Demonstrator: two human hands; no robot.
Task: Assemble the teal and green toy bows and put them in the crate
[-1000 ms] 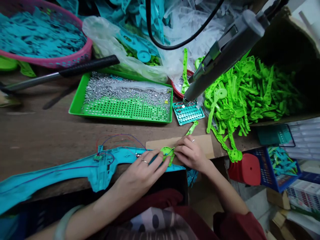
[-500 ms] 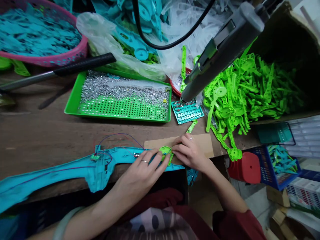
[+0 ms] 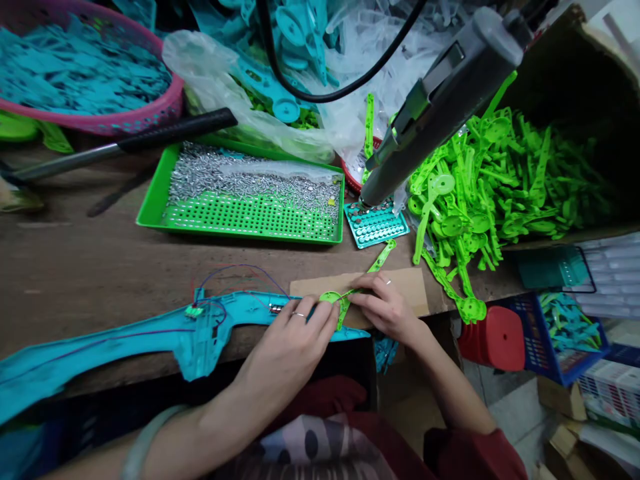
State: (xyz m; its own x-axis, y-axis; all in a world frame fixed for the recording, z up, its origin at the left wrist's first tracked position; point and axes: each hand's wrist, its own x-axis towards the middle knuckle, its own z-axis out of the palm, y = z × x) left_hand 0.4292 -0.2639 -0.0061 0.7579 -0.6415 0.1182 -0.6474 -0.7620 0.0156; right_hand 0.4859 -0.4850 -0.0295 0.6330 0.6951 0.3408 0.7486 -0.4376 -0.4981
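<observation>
My left hand (image 3: 300,333), with a ring on one finger, has its fingertips closed on a green plastic part (image 3: 331,296) with a round cup. At that part's right side, the fingers of my right hand (image 3: 387,310) are pinched together; what lies between them is too small to make out. A long blue plastic shell (image 3: 250,303) runs from the left edge to under my hands. Thin dark and red wires (image 3: 245,265) arch over it from a small green circuit board (image 3: 194,311). Under my right hand lies a cardboard strip (image 3: 407,290), with another green arm piece (image 3: 384,255) above it.
A green tray (image 3: 240,233) of screws stands behind, beside a small teal tray (image 3: 377,233) of round pieces. A grey electric screwdriver (image 3: 440,107) hangs above it. Green parts (image 3: 475,193) spill from a box at right. A pink basket (image 3: 110,123) holds blue parts.
My right hand's fingers have shifted slightly right and down, uncovering more of the green arm piece behind them. My left hand stays on the green part. The whole view has shifted slightly.
</observation>
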